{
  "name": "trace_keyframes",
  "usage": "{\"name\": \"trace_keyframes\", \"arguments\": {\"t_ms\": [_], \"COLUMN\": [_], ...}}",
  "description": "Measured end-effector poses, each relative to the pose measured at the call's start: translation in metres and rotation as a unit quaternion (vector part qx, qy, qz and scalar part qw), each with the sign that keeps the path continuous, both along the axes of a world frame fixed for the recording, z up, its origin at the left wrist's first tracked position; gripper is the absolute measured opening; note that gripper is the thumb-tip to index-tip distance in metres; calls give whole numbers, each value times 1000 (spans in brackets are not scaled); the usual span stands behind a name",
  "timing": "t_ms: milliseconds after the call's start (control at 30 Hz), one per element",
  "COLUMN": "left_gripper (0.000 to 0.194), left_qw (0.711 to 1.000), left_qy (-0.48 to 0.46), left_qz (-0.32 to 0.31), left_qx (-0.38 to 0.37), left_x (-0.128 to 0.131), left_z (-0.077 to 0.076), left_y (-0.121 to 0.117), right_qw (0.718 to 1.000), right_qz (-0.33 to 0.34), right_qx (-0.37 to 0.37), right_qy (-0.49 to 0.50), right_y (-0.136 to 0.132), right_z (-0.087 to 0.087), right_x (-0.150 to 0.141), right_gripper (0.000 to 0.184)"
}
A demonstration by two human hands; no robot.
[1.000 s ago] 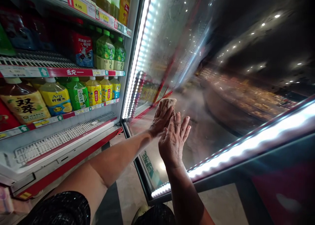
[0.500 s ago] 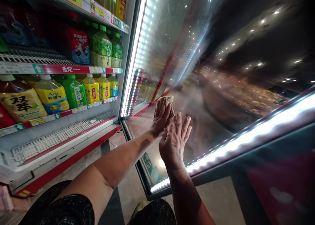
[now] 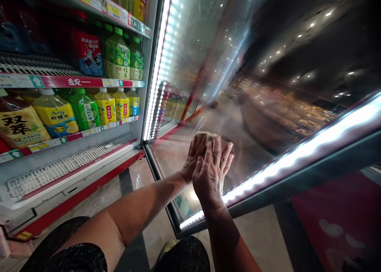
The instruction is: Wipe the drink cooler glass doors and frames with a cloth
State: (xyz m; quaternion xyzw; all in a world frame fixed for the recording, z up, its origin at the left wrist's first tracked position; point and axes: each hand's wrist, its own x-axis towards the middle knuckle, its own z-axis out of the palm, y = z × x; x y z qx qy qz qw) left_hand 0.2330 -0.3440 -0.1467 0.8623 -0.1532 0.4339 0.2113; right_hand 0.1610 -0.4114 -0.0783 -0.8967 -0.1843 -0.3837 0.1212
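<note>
My left hand (image 3: 195,155) presses a beige cloth (image 3: 205,136) flat against the inside of an open glass cooler door (image 3: 226,85). Only the cloth's top edge shows above the fingers. My right hand (image 3: 212,169) lies flat on the same glass just to the right, fingers stretched out and slightly spread, holding nothing. It overlaps the left hand a little. The glass is misted and streaked and reflects shop lights.
The open cooler (image 3: 74,105) on the left holds shelves of drink bottles (image 3: 89,109) with price tags. A white grille (image 3: 65,167) runs along its base. A lit LED strip (image 3: 297,153) edges the door's lower frame. Tiled floor (image 3: 154,232) lies below.
My left hand has slid the cloth down and slightly right on the glass, closer to my right hand. The right hand has stayed in about the same place on the glass.
</note>
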Motion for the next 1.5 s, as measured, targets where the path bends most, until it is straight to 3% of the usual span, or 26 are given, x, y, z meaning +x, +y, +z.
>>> {"name": "trace_keyframes", "arguments": {"t_ms": [100,200,333,433,533,733,800,900,1000,1100,1267,1500], "left_gripper": [73,75,79,73,71,78,82,83,81,79,76,78], "left_qw": [999,998,991,991,996,990,990,993,992,990,989,990], "left_qy": [-6,-24,-111,-128,-79,-125,-121,-103,-105,-106,-106,-88], "left_qz": [-26,-42,3,-17,-44,-37,-37,-36,-58,-82,-82,-107], "left_qx": [-42,-48,-69,-45,-20,-59,-58,-52,-44,-39,-57,-36], "left_x": [-13,-9,1,-10,-21,-1,-1,-10,-19,-19,-22,-33], "left_z": [-6,8,25,16,9,35,30,9,-2,11,41,34], "left_y": [-11,-6,0,-10,-13,6,4,-5,-9,-7,-16,-20], "right_qw": [1000,1000,1000,999,999,999,999,999,1000,994,979,975], "right_qz": [-2,-8,-15,-17,-16,-10,-12,-19,23,52,-5,-60], "right_qx": [-5,-10,5,18,13,31,38,29,-12,-62,-96,-86], "right_qy": [-7,-15,-22,-24,-32,-5,-1,5,-8,-78,-178,-195], "right_y": [-5,-11,-15,-16,-18,-24,-25,-26,-33,-47,-75,-83], "right_z": [0,0,2,2,1,3,4,5,12,25,47,52], "right_x": [-3,-8,-12,-14,-17,-25,-27,-31,-40,-51,-55,-42], "right_gripper": [65,62,62,64,63,57,56,55,54,55,57,69]}}
